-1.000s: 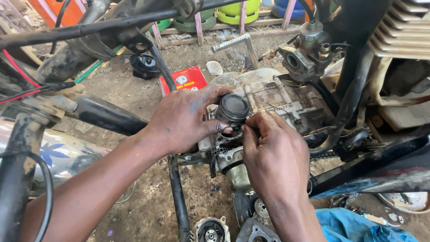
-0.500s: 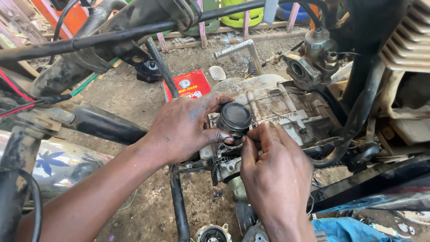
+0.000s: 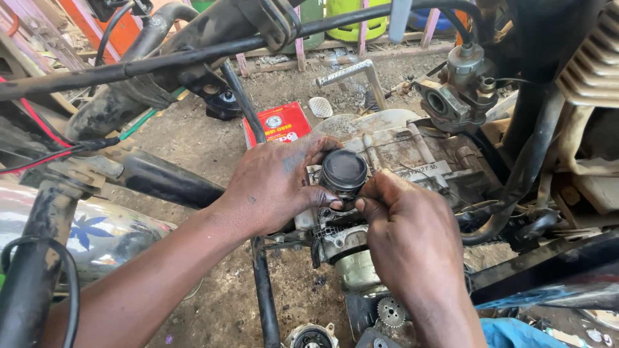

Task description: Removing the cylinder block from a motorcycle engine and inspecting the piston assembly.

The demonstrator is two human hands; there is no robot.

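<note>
A dark round piston (image 3: 344, 170) stands up from the grimy motorcycle engine case (image 3: 412, 151) in the middle of the view. My left hand (image 3: 277, 183) grips the piston from the left, thumb and fingers against its side. My right hand (image 3: 409, 225) comes in from below right, its fingertips pinched at the piston's lower right edge. What the right fingertips pinch is hidden. Both hands are smeared with grease.
Black frame tubes (image 3: 193, 55) cross above the hands. A carburettor (image 3: 461, 87) hangs at upper right, with cylinder fins (image 3: 590, 61) beyond. A red box (image 3: 280, 122) lies on the dirt behind. A small gear (image 3: 390, 311) and loose parts lie below. A blue cloth (image 3: 512, 335) sits bottom right.
The view has shifted slightly. Both hands stay at the piston; my right fingertips have moved a little around its lower edge.
</note>
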